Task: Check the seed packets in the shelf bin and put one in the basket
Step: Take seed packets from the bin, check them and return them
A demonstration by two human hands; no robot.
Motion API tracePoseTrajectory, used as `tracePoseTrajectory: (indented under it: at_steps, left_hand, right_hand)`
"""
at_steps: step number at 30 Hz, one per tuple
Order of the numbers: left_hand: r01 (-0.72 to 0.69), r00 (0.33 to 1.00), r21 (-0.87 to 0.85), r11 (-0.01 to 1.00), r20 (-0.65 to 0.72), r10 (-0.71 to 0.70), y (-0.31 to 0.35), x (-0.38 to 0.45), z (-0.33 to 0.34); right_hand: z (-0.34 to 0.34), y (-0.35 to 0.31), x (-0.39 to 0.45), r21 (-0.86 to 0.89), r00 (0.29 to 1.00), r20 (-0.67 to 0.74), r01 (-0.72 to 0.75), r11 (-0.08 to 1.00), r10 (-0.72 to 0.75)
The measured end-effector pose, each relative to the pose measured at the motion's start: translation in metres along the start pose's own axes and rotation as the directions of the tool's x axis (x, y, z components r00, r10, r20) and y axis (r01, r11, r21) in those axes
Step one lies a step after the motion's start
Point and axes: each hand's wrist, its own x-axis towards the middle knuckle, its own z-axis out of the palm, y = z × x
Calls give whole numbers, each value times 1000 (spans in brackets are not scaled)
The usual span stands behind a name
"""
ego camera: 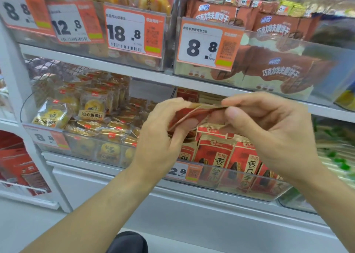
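A red and tan seed packet (194,114) is held flat, nearly edge-on, above the clear shelf bin (259,190). My left hand (163,135) grips its left end with curled fingers. My right hand (269,126) pinches its right end between thumb and fingers. Below the hands, several more red seed packets (215,154) stand upright in the bin, printed with a sunflower seed. No basket is in view.
A clear bin of yellow egg-yolk pastries (90,114) sits left of the seed bin. The shelf above (134,74) holds bins of brown biscuit bags (278,70) and orange price tags. Green packets (336,156) lie at the right. A white cabinet front (172,214) is below.
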Motion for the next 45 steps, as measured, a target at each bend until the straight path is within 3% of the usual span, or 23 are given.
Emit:
tracePoseTrajectory:
  at_steps: [3, 8, 10, 12, 14, 16, 20, 24, 30, 38, 45]
  left_hand:
    - [3, 1000, -113, 994, -11, -4, 21, -3, 1]
    - [67, 997, -279, 958, -12, -73, 37, -13, 5]
    - [161, 987, -367, 916, 35, -160, 43, -19, 11]
    - [292, 956, -417, 861, 147, -253, 48, -25, 18]
    - [401, 905, -403, 823, 314, -287, 50, -34, 27]
    - [495, 835, -359, 791, 447, -320, 52, -42, 36]
    - [557, 788, -246, 793, 458, -412, 53, -54, 48]
    - [596, 760, -171, 785, 436, -482, 51, -54, 58]
    - [573, 761, -72, 816, 416, -497, 42, -59, 74]
    - [625, 734, -152, 766, 448, -510, 46, -59, 89]
    - [630, 719, -125, 766, 467, -515, 46, -62, 93]
  right_hand:
    - [-7, -5, -3, 13, 997, -80, -5, 1000, 6]
    - [-13, 5, -18, -150, 992, -124, -41, 988, 22]
    - [-15, 10, -28, -153, 994, -109, -47, 987, 30]
    - [-16, 9, -39, -32, 989, -83, -128, 991, 125]
    - [-18, 10, -50, 87, 954, -31, -294, 952, 298]
    - [-23, 15, -61, 100, 899, 6, -437, 894, 439]
    - [-38, 30, -71, 110, 811, 32, -583, 805, 584]
    - [-47, 45, -81, 92, 768, 94, -640, 763, 634]
    - [-63, 54, -84, 119, 664, 303, -738, 664, 684]
    - [-80, 61, -85, 95, 662, 250, -743, 663, 706]
    - [-84, 67, -87, 141, 644, 276, -761, 633, 713]
